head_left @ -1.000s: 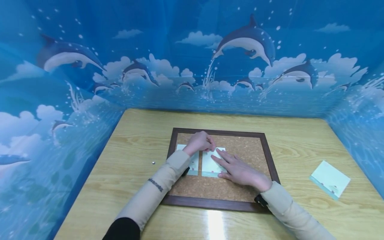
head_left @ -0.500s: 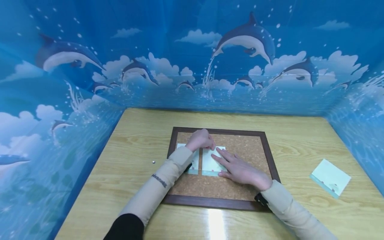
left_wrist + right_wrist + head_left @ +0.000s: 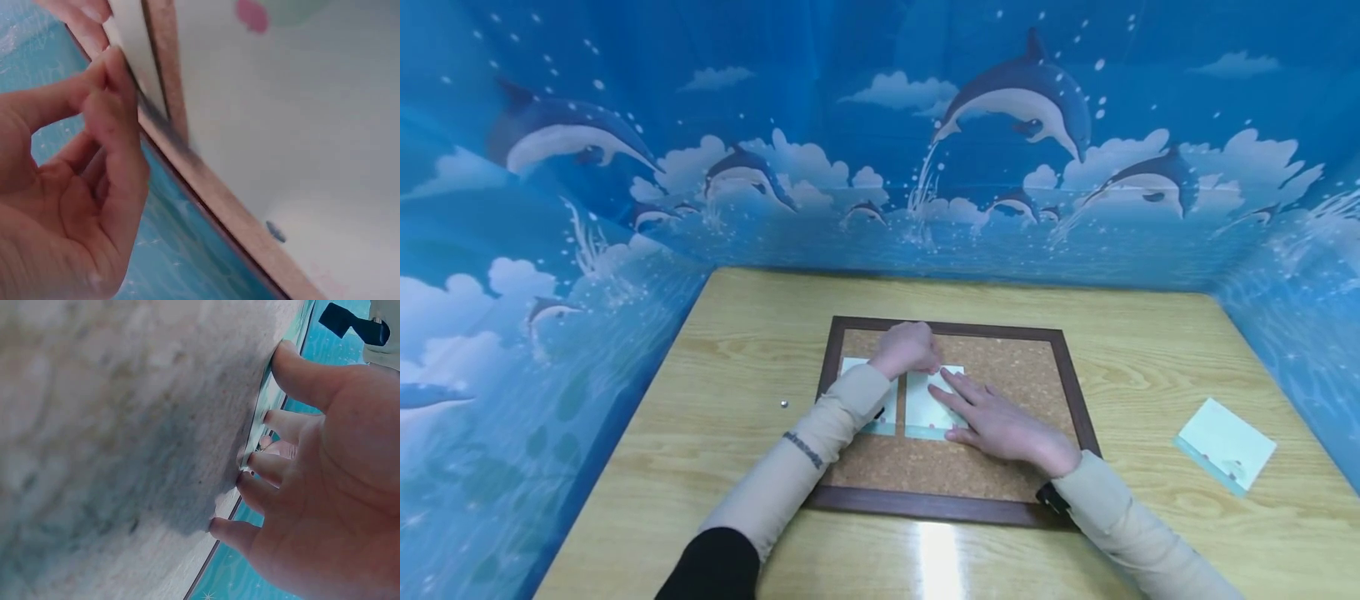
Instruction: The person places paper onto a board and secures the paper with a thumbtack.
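A cork board (image 3: pixel 940 468) in a dark wooden frame lies on the table, with two pale sheets side by side on it. My left hand (image 3: pixel 907 347) is at the upper edge of the right-hand sheet (image 3: pixel 921 404), thumb and fingertips pinched together; I cannot tell what they pinch, since the fingertips cover it. My right hand (image 3: pixel 1000 423) rests on that sheet's right side with fingers spread and straight. The left-hand sheet (image 3: pixel 889 417) is partly under my left forearm. A small metal tack (image 3: pixel 275 232) shows near its upper edge in the left wrist view.
On the table's right lies a third pale sheet (image 3: pixel 1225 446) with a blue-green border, turned at an angle. A small shiny metal piece (image 3: pixel 784 404) lies left of the board. A dolphin-print curtain (image 3: pixel 880 125) surrounds the table at the back and sides.
My left hand has turned slightly at the sheet's upper edge, knuckles rolling over to the right, and its forearm has shifted a little right. My right hand stays in place.
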The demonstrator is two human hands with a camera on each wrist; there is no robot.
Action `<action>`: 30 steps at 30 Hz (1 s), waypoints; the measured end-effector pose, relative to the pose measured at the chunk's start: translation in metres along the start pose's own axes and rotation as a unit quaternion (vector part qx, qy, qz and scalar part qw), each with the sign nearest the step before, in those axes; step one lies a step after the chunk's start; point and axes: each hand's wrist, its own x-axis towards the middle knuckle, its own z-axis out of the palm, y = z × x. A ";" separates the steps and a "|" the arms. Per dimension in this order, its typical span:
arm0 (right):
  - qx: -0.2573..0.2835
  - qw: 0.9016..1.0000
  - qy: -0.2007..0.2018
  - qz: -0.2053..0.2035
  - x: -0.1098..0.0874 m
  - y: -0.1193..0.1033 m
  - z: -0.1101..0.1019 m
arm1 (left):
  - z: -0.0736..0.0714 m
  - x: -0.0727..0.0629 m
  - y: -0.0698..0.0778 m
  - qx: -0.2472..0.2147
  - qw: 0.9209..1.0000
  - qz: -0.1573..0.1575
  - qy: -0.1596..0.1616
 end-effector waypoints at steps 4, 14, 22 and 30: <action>-0.003 1.000 0.002 -0.003 0.001 0.001 0.001 | -0.006 -0.011 0.003 -0.018 1.000 0.016 -0.007; -0.005 1.000 -0.003 0.005 0.001 0.000 0.002 | 0.001 -0.005 -0.007 -0.108 0.994 0.030 0.001; -0.006 1.000 -0.001 0.008 0.001 0.000 0.002 | 0.002 -0.004 -0.009 -0.118 0.992 0.042 0.005; -0.009 1.000 0.002 0.002 0.002 0.000 0.002 | 0.003 -0.004 -0.009 -0.097 0.994 0.057 0.012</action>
